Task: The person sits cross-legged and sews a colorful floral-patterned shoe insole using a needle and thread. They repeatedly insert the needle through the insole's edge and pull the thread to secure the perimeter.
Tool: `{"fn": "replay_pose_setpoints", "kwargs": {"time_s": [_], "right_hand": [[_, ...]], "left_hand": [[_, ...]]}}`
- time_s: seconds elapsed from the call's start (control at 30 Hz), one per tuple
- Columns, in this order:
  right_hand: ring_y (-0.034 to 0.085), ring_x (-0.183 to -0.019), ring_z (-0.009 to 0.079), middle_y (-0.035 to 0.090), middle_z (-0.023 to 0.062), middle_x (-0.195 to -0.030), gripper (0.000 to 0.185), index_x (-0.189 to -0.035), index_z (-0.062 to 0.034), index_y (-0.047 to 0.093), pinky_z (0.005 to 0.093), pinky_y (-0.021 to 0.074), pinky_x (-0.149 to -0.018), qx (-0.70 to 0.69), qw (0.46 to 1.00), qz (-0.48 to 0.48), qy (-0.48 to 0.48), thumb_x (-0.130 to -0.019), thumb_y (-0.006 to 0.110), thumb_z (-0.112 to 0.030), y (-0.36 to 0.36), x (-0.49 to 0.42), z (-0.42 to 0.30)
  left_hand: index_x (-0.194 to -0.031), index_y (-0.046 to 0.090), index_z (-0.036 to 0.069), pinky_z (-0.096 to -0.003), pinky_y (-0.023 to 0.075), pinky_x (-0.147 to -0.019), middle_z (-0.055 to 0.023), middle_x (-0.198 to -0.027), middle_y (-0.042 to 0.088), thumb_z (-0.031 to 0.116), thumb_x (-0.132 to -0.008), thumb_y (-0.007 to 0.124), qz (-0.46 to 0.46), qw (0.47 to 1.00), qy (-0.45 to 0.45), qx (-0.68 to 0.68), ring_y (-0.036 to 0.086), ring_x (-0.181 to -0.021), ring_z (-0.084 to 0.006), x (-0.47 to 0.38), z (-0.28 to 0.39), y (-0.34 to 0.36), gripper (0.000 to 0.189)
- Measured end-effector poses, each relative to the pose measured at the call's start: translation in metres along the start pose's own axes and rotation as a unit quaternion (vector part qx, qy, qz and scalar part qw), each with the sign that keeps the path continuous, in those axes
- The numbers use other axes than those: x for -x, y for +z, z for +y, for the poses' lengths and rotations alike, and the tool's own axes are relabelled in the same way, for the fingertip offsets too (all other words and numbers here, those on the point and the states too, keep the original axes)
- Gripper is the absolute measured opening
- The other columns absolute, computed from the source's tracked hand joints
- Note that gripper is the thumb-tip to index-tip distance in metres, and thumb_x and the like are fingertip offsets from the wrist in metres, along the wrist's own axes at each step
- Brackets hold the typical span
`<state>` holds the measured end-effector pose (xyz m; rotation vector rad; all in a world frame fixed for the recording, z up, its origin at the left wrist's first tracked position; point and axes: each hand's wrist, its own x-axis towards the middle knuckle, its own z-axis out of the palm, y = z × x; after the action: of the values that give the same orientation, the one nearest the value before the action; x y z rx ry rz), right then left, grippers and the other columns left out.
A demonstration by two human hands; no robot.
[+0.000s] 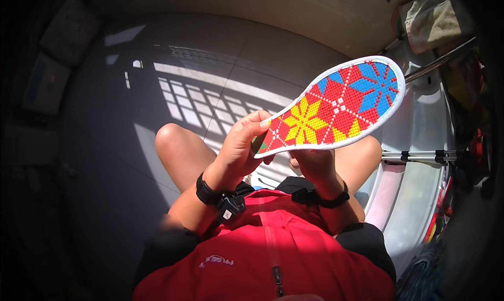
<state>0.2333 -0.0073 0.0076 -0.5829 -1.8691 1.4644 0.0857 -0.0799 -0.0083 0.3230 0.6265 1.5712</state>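
Observation:
An embroidered shoe insole (334, 104) with white edging is tilted above my lap, its wide toe end at the upper right. Its stitched face carries a red ground, a yellow star-shaped flower, a blue one and white dotted lines. My left hand (245, 143) pinches the narrow heel end, thumb on the patterned face and fingers behind. Below the insole's lower edge is my right hand (318, 167), in shadow. Its fingers are mostly hidden behind the insole, so its grip is not visible. Each wrist wears a black strap; a small black device (231, 207) sits on the left one.
My bare knees (179, 147) flank the work. Grey floor tiles (118, 116) carry a sunlit grid pattern. To the right stand pale shelf-like panels (421, 190) with metal tubes (421, 156), and a cloth (433, 21) hangs above. Boxes (47, 82) sit in shadow at left.

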Motion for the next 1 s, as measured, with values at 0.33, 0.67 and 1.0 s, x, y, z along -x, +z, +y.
{"fn": "replay_pose_setpoints", "kwargs": {"time_s": [0.33,0.67,1.0], "right_hand": [[0.059,-0.079,0.0112,0.058,0.0071,-0.085,0.012,-0.092,0.0039,0.061,0.0217,0.047,-0.069,-0.018,0.999,-0.027,0.006,-0.081,0.059,0.008,0.009,-0.013,-0.01],[0.058,-0.076,0.0101,0.058,0.0062,-0.083,0.013,-0.092,0.004,0.062,0.0206,0.0459,-0.066,-0.015,0.999,-0.028,-0.001,-0.08,0.059,0.01,0.009,-0.012,-0.01],[0.057,-0.072,0.0088,0.058,0.0062,-0.081,0.014,-0.091,0.0038,0.063,0.0198,0.0446,-0.062,-0.008,1.0,-0.022,-0.014,-0.079,0.06,0.009,0.01,-0.012,-0.015]], "left_hand": [[-0.105,0.048,0.003,-0.0246,0.028,-0.035,0.0015,-0.046,0.036,0.026,-0.096,0.034,-0.251,0.915,-0.086,0.305,0.035,-0.035,-0.0116,-0.006,-0.011,-0.017,0.028],[-0.108,0.047,0.001,-0.0239,0.0284,-0.036,0.0018,-0.046,0.036,0.026,-0.096,0.035,-0.272,0.91,-0.082,0.303,0.035,-0.036,-0.0109,-0.006,-0.013,-0.022,0.031],[-0.09,0.041,0.004,-0.0236,0.0266,-0.034,0.0017,-0.046,0.034,0.024,-0.096,0.036,-0.227,0.925,-0.089,0.291,0.033,-0.034,-0.0109,-0.002,-0.007,-0.015,0.021]]}}
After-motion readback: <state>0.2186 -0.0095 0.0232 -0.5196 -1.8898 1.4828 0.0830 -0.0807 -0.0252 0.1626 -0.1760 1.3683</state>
